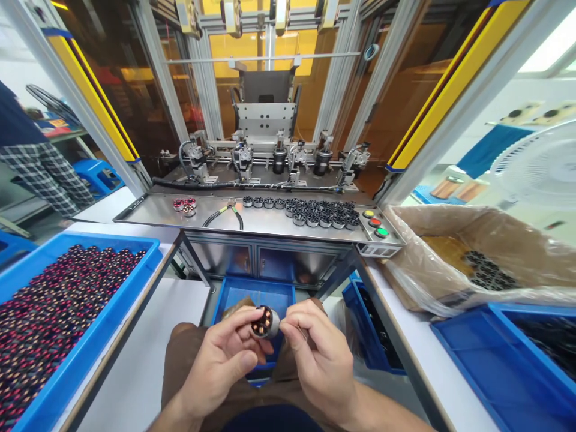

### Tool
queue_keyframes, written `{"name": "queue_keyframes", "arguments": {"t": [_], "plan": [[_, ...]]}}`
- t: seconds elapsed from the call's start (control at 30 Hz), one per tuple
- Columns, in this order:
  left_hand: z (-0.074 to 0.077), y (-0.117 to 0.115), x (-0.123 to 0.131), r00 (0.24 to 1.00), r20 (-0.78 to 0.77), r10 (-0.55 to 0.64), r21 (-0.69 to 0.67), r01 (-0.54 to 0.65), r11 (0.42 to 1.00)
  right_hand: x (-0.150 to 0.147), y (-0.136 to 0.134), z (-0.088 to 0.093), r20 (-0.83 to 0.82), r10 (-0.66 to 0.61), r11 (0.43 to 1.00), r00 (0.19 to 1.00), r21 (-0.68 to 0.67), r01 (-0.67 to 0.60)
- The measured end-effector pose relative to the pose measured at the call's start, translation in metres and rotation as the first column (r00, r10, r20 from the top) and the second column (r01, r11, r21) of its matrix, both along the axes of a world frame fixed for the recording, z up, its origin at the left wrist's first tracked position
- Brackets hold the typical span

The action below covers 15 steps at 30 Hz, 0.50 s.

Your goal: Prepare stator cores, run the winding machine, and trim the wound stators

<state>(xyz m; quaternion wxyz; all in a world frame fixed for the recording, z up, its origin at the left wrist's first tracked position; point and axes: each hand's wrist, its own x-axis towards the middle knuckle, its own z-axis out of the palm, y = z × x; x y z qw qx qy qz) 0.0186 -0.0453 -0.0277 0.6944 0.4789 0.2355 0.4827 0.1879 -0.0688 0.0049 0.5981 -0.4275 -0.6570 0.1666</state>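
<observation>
My left hand [225, 351] grips a small round motor stator [264, 323] with copper windings and a silvery outer ring, held up above my lap. My right hand [317, 348] is closed in a pinch just right of the stator, with what looks like a thin wire end between thumb and forefinger. On the metal shelf ahead lie wire cutters [229, 211] with yellow and black handles. Left of them sit a few stators with red and copper windings [185, 206]. To their right stand rows of black stator cores [315, 211].
A blue tray [153, 243] full of wound stators stands at left. At right are a plastic-lined carton [405, 240] and a blue bin [472, 342]. A winding machine [265, 120] rises behind the shelf, with push buttons [374, 222]. A blue crate [283, 288] sits below. Another person [36, 156] stands far left.
</observation>
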Motion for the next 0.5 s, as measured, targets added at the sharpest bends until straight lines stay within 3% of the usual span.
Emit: {"name": "queue_keyframes", "arguments": {"t": [0.13,0.3,0.4,0.5], "plan": [[0.001,0.0,0.001,0.992,0.126,0.019,0.019,-0.022,1.0,-0.002,0.002,0.0,-0.057,0.017,0.999,0.998,-0.033,-0.019],[0.01,-0.001,0.002,0.965,0.263,-0.021,-0.071,0.041,0.997,0.002,0.001,0.002,-0.055,0.138,0.99,0.989,-0.008,-0.139],[0.011,0.0,0.002,0.983,0.179,-0.047,-0.12,0.069,0.99,0.007,-0.001,0.002,0.038,0.163,0.984,0.986,0.065,-0.165],[0.007,0.002,0.002,0.968,0.061,-0.244,-0.167,0.251,0.954,0.012,-0.002,0.001,0.106,0.16,0.981,0.981,0.089,-0.17]]}}
